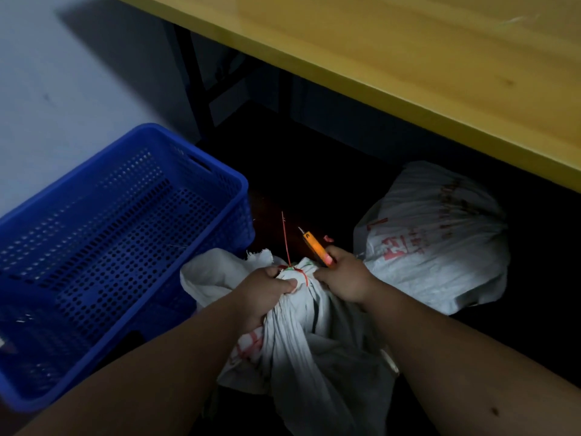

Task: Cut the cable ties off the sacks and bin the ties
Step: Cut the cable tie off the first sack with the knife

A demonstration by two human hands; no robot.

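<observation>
**Near sack gripped at its tied neck, cutter in right hand**

Surface: dark floor [330, 171], almost black under the yellow wooden tabletop [408, 58] that crosses the view from 11 to 3 o'clock. Black metal table legs [196, 73] drop below it at 11 o'clock. Pale grey floor [47, 73] fills the 10 o'clock corner, better lit than the rest.

Left hand [267, 291]: fingers curled tight round the bunched neck of the near white woven sack with red print [301, 341], at 6 o'clock from centre. Right hand [342, 278]: gripping an orange-handled utility cutter [316, 247], blade end pointing toward 11 o'clock, clear of the sack; the same hand rests against the neck from the right.

Thin red cable tie [286, 243]: wrapped round the neck between the two hands, its free tail standing up toward 12 o'clock.

Second white woven sack with red print [440, 240]: on the dark floor at 3 o'clock, behind the right hand.

Blue perforated plastic basket [176, 143]: at 8 o'clock, just beside the near sack; contents not discernible.
</observation>
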